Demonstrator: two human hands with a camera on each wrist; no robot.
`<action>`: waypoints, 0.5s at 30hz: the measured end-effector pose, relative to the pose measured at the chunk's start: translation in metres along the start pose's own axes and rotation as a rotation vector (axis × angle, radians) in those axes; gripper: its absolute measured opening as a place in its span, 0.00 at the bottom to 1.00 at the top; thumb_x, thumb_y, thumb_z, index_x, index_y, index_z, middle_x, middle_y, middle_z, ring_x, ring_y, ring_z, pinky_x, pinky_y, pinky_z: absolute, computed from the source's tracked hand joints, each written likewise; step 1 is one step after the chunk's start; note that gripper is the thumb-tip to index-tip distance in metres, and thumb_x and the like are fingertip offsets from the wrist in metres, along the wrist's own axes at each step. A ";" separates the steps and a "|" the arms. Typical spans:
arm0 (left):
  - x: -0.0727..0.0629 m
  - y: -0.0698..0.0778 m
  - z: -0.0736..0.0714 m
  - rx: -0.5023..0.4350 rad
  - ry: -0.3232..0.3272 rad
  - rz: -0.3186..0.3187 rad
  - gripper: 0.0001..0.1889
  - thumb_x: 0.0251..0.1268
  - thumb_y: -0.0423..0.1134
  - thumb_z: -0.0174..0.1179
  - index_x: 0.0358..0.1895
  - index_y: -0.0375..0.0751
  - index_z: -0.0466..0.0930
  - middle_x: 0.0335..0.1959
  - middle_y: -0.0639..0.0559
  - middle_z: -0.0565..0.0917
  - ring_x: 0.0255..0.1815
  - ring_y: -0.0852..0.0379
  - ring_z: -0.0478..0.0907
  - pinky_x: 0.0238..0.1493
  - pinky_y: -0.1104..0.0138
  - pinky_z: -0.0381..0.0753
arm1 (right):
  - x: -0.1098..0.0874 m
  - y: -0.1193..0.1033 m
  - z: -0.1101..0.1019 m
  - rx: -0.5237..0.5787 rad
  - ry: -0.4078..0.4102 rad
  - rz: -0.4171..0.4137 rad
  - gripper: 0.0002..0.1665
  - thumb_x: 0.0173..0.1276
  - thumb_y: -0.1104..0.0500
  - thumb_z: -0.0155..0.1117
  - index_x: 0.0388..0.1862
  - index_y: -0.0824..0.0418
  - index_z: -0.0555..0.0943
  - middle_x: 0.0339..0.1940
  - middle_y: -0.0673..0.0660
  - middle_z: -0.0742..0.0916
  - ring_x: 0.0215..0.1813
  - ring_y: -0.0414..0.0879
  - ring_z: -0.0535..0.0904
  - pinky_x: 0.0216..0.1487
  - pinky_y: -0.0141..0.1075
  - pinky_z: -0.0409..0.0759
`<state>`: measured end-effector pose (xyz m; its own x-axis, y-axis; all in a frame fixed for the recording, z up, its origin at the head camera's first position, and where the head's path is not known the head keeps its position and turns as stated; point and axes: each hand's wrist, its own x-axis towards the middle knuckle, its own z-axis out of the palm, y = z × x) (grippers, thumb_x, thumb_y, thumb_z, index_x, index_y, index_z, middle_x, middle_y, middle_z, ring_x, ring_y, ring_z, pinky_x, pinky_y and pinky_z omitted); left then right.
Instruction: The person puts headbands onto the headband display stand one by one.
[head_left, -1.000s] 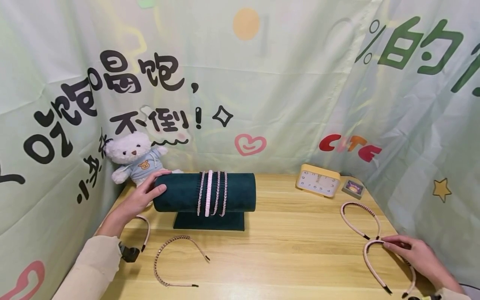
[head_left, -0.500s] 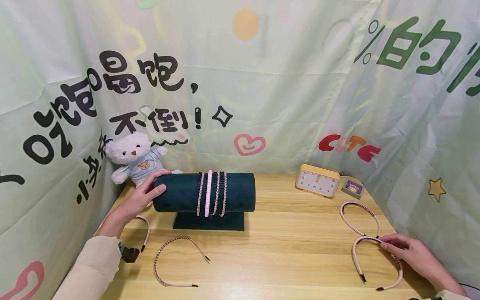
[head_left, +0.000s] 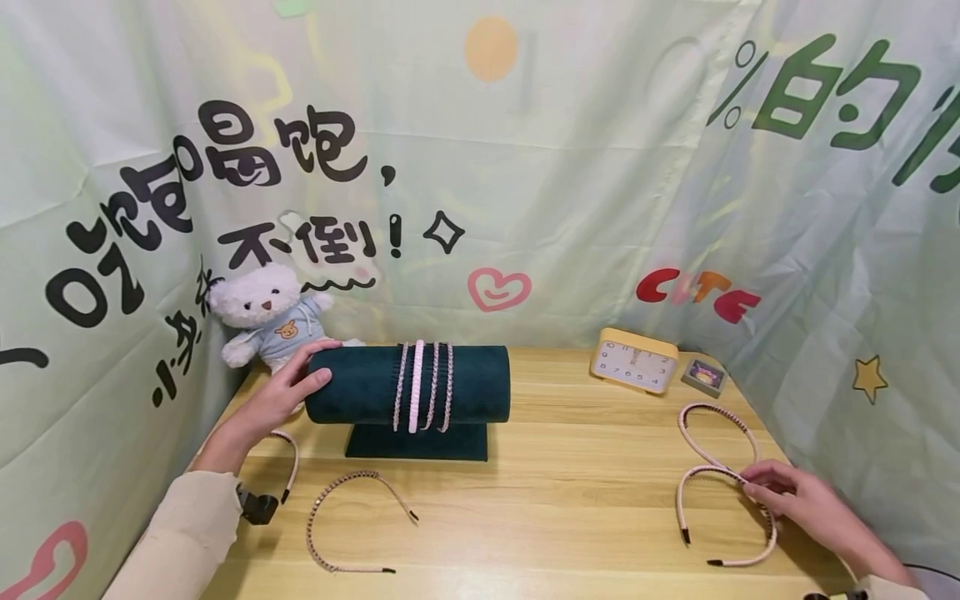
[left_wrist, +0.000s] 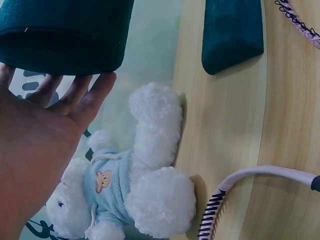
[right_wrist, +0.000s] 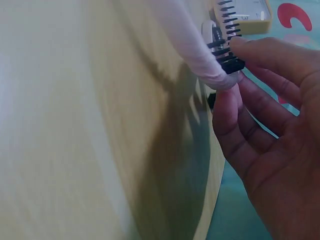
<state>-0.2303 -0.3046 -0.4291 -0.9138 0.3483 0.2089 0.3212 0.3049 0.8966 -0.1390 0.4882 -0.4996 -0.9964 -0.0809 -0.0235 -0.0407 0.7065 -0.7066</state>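
Note:
My left hand (head_left: 287, 398) rests on the left end of a dark green velvet display roll (head_left: 348, 387) on a flat base. In the left wrist view, its fairly straight fingers (left_wrist: 95, 97) touch the roll's end. Several slim headbands (head_left: 416, 392), one of them pale pink, sit around the roll's middle. At the right, my right hand (head_left: 802, 504) pinches a pink headband (head_left: 681, 504) between thumb and fingers, near its toothed middle. The right wrist view shows this pink band (right_wrist: 185, 40) close up. Behind it, another headband (head_left: 686, 425) lies on the table.
On the wooden table (head_left: 555, 517), a beaded headband (head_left: 311, 521) lies front left, another headband (head_left: 296, 462) near my left forearm. A white teddy bear (head_left: 258, 300) sits back left. A yellow clock (head_left: 633, 360) and a small grey box (head_left: 703, 377) stand back right. Printed cloth surrounds the table.
My right hand has moved leftward and slightly up with the pink headband, whose ends have swung left. My left hand and the display roll have stayed in place.

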 end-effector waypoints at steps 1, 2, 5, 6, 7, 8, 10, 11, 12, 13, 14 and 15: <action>0.000 0.000 0.000 0.001 0.001 -0.002 0.27 0.90 0.39 0.50 0.84 0.43 0.59 0.86 0.37 0.55 0.74 0.68 0.59 0.67 0.85 0.61 | 0.001 -0.001 0.001 0.009 0.004 -0.026 0.12 0.81 0.63 0.67 0.54 0.72 0.83 0.33 0.45 0.88 0.31 0.37 0.79 0.29 0.35 0.79; 0.000 0.000 0.000 0.000 0.001 -0.003 0.27 0.90 0.39 0.50 0.84 0.43 0.59 0.86 0.37 0.55 0.75 0.68 0.59 0.67 0.85 0.61 | 0.002 -0.002 0.003 0.017 0.008 -0.053 0.11 0.80 0.64 0.67 0.53 0.72 0.83 0.33 0.46 0.88 0.30 0.38 0.79 0.28 0.36 0.79; 0.000 0.000 0.000 -0.004 -0.001 -0.006 0.27 0.90 0.40 0.50 0.84 0.43 0.59 0.86 0.37 0.54 0.75 0.68 0.58 0.67 0.85 0.61 | 0.004 -0.004 0.006 0.038 0.010 -0.124 0.09 0.79 0.68 0.66 0.52 0.73 0.82 0.33 0.46 0.89 0.30 0.38 0.80 0.27 0.36 0.79; 0.000 0.000 0.000 -0.005 -0.002 -0.006 0.27 0.90 0.40 0.50 0.84 0.43 0.60 0.86 0.38 0.55 0.75 0.68 0.58 0.67 0.85 0.61 | 0.004 -0.005 0.007 0.044 0.008 -0.138 0.09 0.79 0.68 0.66 0.52 0.73 0.81 0.34 0.46 0.89 0.30 0.38 0.80 0.27 0.36 0.79; 0.000 0.000 0.000 -0.006 -0.003 -0.006 0.27 0.90 0.40 0.50 0.84 0.43 0.60 0.86 0.38 0.55 0.75 0.68 0.58 0.67 0.85 0.61 | 0.005 -0.005 0.007 0.045 0.008 -0.146 0.09 0.79 0.68 0.66 0.52 0.73 0.81 0.34 0.46 0.89 0.31 0.38 0.80 0.27 0.36 0.79; 0.000 0.000 0.000 -0.006 -0.003 -0.005 0.27 0.90 0.39 0.50 0.84 0.43 0.60 0.86 0.38 0.55 0.75 0.68 0.58 0.67 0.85 0.61 | 0.006 -0.005 0.008 0.047 0.009 -0.152 0.08 0.79 0.69 0.65 0.52 0.73 0.81 0.34 0.46 0.89 0.31 0.39 0.80 0.28 0.36 0.79; 0.000 0.000 0.000 -0.005 -0.002 -0.005 0.27 0.90 0.39 0.50 0.84 0.43 0.59 0.85 0.38 0.55 0.75 0.68 0.58 0.67 0.85 0.62 | 0.007 -0.005 0.008 0.044 0.009 -0.157 0.08 0.79 0.69 0.65 0.52 0.73 0.80 0.35 0.46 0.88 0.32 0.39 0.80 0.28 0.36 0.79; 0.000 0.000 0.000 -0.006 -0.002 -0.004 0.27 0.90 0.39 0.50 0.84 0.43 0.59 0.85 0.38 0.56 0.75 0.68 0.59 0.67 0.85 0.62 | 0.007 -0.005 0.009 0.039 0.011 -0.167 0.08 0.79 0.69 0.65 0.52 0.73 0.80 0.35 0.46 0.88 0.32 0.39 0.80 0.28 0.36 0.78; 0.000 0.000 0.000 -0.006 0.000 -0.003 0.27 0.90 0.39 0.50 0.84 0.42 0.59 0.85 0.38 0.56 0.75 0.68 0.59 0.67 0.85 0.62 | 0.008 -0.006 0.009 0.040 0.013 -0.168 0.07 0.79 0.69 0.65 0.52 0.72 0.80 0.36 0.45 0.88 0.32 0.39 0.80 0.28 0.36 0.78; 0.000 0.000 0.000 -0.005 0.000 -0.003 0.27 0.90 0.39 0.50 0.84 0.42 0.59 0.85 0.38 0.56 0.75 0.68 0.59 0.67 0.85 0.62 | 0.009 -0.006 0.010 0.043 0.015 -0.170 0.07 0.80 0.69 0.64 0.52 0.72 0.80 0.36 0.45 0.88 0.32 0.40 0.80 0.28 0.36 0.78; 0.000 0.000 0.000 -0.004 0.000 -0.003 0.27 0.90 0.39 0.50 0.84 0.42 0.59 0.85 0.38 0.56 0.74 0.68 0.59 0.67 0.85 0.62 | 0.009 -0.006 0.010 0.046 0.011 -0.180 0.07 0.80 0.70 0.63 0.53 0.72 0.80 0.37 0.44 0.88 0.32 0.40 0.80 0.28 0.36 0.78; 0.000 -0.001 0.000 -0.005 0.000 -0.003 0.27 0.90 0.39 0.50 0.84 0.42 0.59 0.85 0.38 0.56 0.74 0.68 0.59 0.67 0.85 0.62 | 0.010 -0.006 0.011 0.047 0.007 -0.192 0.07 0.81 0.70 0.63 0.53 0.72 0.80 0.38 0.43 0.89 0.32 0.40 0.80 0.28 0.36 0.78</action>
<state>-0.2305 -0.3047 -0.4296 -0.9149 0.3471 0.2064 0.3173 0.3019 0.8990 -0.1475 0.4756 -0.5031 -0.9713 -0.2056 0.1199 -0.2266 0.6450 -0.7298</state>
